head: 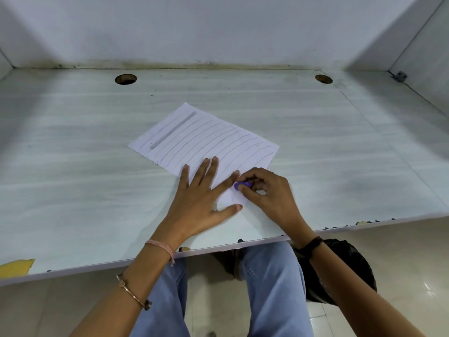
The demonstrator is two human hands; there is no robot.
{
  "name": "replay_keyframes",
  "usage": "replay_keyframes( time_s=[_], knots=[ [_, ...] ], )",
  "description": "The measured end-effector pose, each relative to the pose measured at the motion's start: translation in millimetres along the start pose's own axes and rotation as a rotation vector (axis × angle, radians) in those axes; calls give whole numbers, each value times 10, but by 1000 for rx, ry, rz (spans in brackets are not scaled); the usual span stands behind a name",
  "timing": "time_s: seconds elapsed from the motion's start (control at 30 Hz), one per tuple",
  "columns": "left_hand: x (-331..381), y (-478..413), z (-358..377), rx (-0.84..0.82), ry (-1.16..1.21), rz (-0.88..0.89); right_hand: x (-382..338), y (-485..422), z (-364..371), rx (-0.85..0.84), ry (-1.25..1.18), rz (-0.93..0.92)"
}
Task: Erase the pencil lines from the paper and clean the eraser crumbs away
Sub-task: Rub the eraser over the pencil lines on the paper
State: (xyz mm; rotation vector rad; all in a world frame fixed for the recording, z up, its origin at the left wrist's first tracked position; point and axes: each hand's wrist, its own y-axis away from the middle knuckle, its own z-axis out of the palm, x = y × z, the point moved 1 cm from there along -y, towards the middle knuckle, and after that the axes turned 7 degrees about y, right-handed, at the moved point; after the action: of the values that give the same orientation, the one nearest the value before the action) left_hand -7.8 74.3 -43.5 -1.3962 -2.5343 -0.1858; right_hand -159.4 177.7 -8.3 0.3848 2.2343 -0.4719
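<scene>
We see the paper (206, 139) lying at an angle in the middle of the frame, a white sheet flat on the table (73, 166), crossed by many long pencil lines (218, 142) that run from its lower left toward its upper right. The corner of the sheet nearest the lower centre of the frame looks mostly bare of lines. There the right hand (269, 193) pinches a small purple eraser (243, 185) between thumb and curled fingers and holds it down on the sheet. Just to the left of it, the left hand (201, 198) lies flat with its fingers spread straight, pressing the lower edge of the paper against the table. Its forefinger tip is right beside the eraser.

Near the sheet's upper left edge rests a long grey stick (173, 130), set along the lines; we cannot tell whether it is a pencil or a ruler.

The table is pale and streaked, with two round holes, one at upper left (125, 79) and one at upper right (323, 79). A torn yellow patch (15, 267) shows at its front edge in the lower left. The left forearm wears a pink thread band (161, 246) and a metal bangle (132, 291); the right wrist wears a dark band (312, 245). Below the table edge we see blue jeans (272, 288) and, at lower right, a black bag (345, 271) on the tiled floor.
</scene>
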Motion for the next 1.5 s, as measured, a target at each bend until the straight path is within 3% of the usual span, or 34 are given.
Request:
replay_keyframes(
  time_s=[0.2,0.37,0.5,0.6,0.73,0.83,0.97,1.1,1.2,1.33,1.43,1.5],
  knots=[
    [7,-2,8,21,9,11,-66,52,21,-115,17,-61],
    [-5,-11,-22,0,55,12,-22,-22,-12,16,35,-29],
    [23,-1,-60,-9,25,-11,-53,53,39,-135,62,-138],
    [33,-8,-61,-10,25,-19,-39,14,21,-11,70,-93],
    [39,-12,-51,-16,24,-23,-54,50,36,-118,76,-157],
    [31,-12,-49,-11,11,-14,-39,16,23,-22,94,-120],
    [38,-9,-48,-8,16,-12,-45,49,34,-128,109,-190],
    [39,-5,-51,-2,10,-13,-19,5,22,-2,135,-139],
    [50,-3,-58,-15,11,-16,-32,40,40,-101,130,-195],
    [44,-3,-51,-4,0,-10,-29,18,22,-2,142,-149],
    [45,-3,-51,-10,1,-7,-49,52,34,-109,139,-219],
    [41,-6,-49,-7,1,-6,-38,40,35,-60,129,-168]
  ],
)
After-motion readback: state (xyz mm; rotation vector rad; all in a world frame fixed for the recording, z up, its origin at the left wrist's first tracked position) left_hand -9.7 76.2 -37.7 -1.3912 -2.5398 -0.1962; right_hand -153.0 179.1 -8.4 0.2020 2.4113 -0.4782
